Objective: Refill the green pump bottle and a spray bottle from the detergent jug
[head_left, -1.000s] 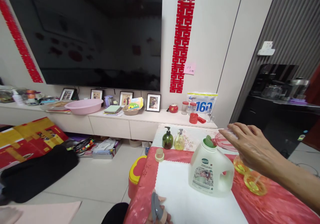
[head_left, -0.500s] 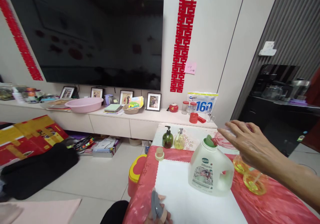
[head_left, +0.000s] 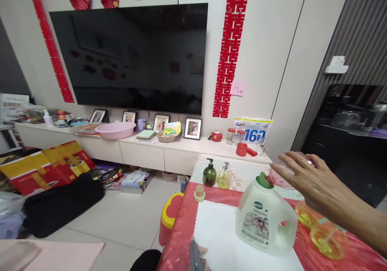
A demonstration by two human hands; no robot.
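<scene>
My right hand (head_left: 305, 178) is wrapped over a clear pink bottle (head_left: 281, 179), tipped on its side. The bottle's end meets the green mouth (head_left: 263, 179) of a large whitish detergent jug (head_left: 256, 218). That jug stands upright on a white sheet, its handle to the right. Low in the picture, my left hand (head_left: 204, 259) grips a grey pump head (head_left: 195, 257); most of this hand is cut off by the bottom edge. A pale cap (head_left: 199, 192) rests at the table's left edge.
Behind the jug stand a green pump bottle (head_left: 209, 173) and a yellowish clear bottle (head_left: 224, 176). Yellow-tinted clear containers (head_left: 328, 241) sit right of the jug, below my right forearm. A red-and-yellow stool (head_left: 169, 214) is left of the red-covered table (head_left: 181, 238).
The view has tilted up and turned left, so things sit lower and further right. Both hands keep their holds, and the pink bottle stays tipped at the jug's mouth.
</scene>
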